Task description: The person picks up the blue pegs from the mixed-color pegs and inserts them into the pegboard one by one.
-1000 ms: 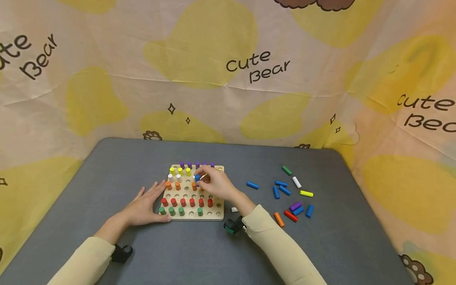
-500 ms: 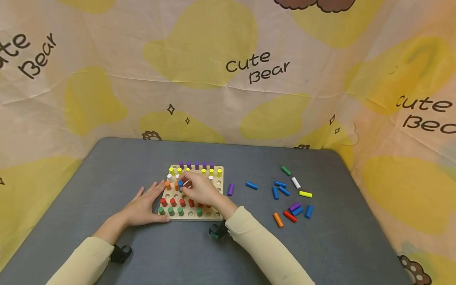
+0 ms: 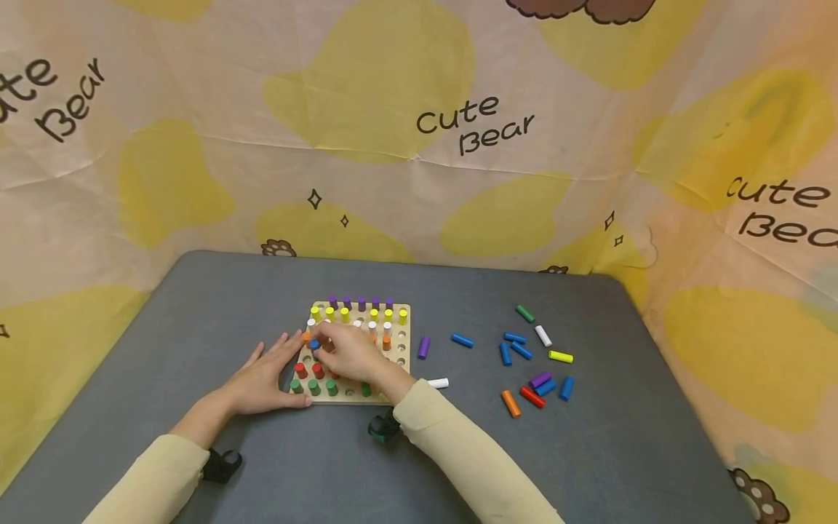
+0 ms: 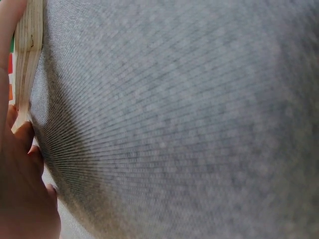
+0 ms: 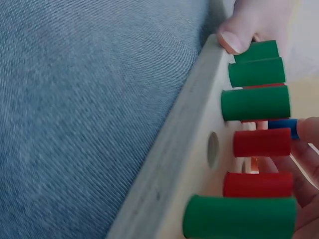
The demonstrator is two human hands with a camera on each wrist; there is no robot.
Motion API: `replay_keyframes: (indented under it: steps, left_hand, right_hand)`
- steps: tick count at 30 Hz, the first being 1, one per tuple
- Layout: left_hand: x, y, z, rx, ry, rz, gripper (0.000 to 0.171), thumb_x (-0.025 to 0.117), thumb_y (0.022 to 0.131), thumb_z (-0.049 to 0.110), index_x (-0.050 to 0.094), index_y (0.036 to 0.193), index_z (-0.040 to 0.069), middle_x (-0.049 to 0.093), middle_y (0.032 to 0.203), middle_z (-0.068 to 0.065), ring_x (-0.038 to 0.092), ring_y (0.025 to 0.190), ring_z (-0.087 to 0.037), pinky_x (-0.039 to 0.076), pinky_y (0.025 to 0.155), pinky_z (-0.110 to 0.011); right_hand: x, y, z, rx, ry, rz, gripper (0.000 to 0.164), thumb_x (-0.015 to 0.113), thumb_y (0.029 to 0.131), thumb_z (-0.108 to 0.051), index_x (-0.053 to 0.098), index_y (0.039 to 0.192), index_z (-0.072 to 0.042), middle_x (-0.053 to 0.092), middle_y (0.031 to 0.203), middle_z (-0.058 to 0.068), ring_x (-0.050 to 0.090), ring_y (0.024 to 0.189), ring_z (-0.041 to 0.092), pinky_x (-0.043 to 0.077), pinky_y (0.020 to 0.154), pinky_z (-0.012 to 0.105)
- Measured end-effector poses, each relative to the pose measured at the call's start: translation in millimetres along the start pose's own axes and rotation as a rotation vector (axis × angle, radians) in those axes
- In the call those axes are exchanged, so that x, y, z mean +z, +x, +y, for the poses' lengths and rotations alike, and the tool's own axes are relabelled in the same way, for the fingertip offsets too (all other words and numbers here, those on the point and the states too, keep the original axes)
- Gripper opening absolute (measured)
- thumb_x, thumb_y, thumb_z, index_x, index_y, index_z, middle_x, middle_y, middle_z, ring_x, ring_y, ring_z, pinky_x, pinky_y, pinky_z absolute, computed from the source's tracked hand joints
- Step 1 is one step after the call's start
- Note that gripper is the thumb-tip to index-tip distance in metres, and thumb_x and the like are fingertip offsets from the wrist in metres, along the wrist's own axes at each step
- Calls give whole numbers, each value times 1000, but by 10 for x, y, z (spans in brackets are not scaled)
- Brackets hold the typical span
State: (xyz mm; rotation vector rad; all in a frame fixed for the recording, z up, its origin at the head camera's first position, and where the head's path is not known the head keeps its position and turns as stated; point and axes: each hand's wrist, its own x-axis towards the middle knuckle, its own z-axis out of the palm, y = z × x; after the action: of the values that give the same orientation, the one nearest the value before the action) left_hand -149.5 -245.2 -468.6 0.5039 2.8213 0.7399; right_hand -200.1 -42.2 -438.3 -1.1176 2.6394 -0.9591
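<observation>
On the table lies a wooden pegboard (image 3: 406, 342) with rows of upright pegs in purple, yellow, white, orange, red and green. My right hand (image 3: 353, 355) pinches a blue peg (image 3: 315, 344) over the board's left part, between the orange and red rows. In the right wrist view, the blue peg (image 5: 282, 127) shows behind the green and red pegs; whether its lower end sits in a hole cannot be seen. My left hand (image 3: 262, 382) lies along the board's left side with fingers extended, its thumb (image 5: 235, 40) touching the near left corner.
Loose pegs lie to the right of the board, among them a purple peg (image 3: 424, 347), a white peg (image 3: 438, 383), several blue ones and an orange peg (image 3: 511, 403). A printed cloth (image 3: 419, 131) hangs behind the grey table (image 3: 628, 437).
My right hand has carried the blue peg leftward and slightly nearer across the board. The loose purple and white pegs beside the board now show more fully. My left hand stays put.
</observation>
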Motion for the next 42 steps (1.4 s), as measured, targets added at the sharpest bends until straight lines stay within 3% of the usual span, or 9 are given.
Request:
replay_keyframes:
  steps: [6, 12, 16, 29, 42]
  left_hand:
    - [7, -4, 2, 0, 1, -1, 110, 68, 64, 67, 13, 149, 22, 17, 154, -11, 10, 140, -38, 1, 105, -65]
    - [7, -6, 14, 13, -6, 11, 108, 69, 64, 65, 9, 148, 34, 17, 153, -13, 11, 139, -40, 1, 104, -66]
    - [4, -3, 13, 10, 3, 4, 108, 68, 65, 66, 8, 149, 31, 16, 154, -12, 10, 140, -39, 2, 104, -66]
    - [-2, -11, 26, 1, 3, -4, 112, 68, 65, 66, 12, 149, 20, 16, 154, -11, 10, 140, -38, 1, 105, -65]
    - [18, -2, -1, 8, 4, 8, 110, 68, 64, 67, 13, 149, 23, 17, 153, -12, 11, 140, -38, 2, 105, -65]
  right_hand:
    - [82, 34, 17, -2, -36, 18, 19, 58, 90, -20, 60, 109, -17, 61, 90, -9, 51, 68, -2, 41, 63, 7]
    - [125, 68, -8, -16, -83, 36, 22, 59, 90, -21, 60, 112, -20, 65, 98, -8, 57, 79, -3, 42, 68, 7]
    - [137, 82, -20, -1, -110, 33, 21, 59, 90, -22, 61, 111, -22, 66, 101, -10, 60, 88, -2, 44, 72, 9]
    - [140, 122, -63, 46, -198, 19, 21, 60, 89, -27, 61, 110, -25, 67, 102, -12, 60, 88, -1, 46, 76, 16]
    - [124, 93, -95, 25, -258, 12, 25, 58, 90, -28, 63, 114, -24, 67, 104, -11, 61, 87, -2, 46, 71, 12]
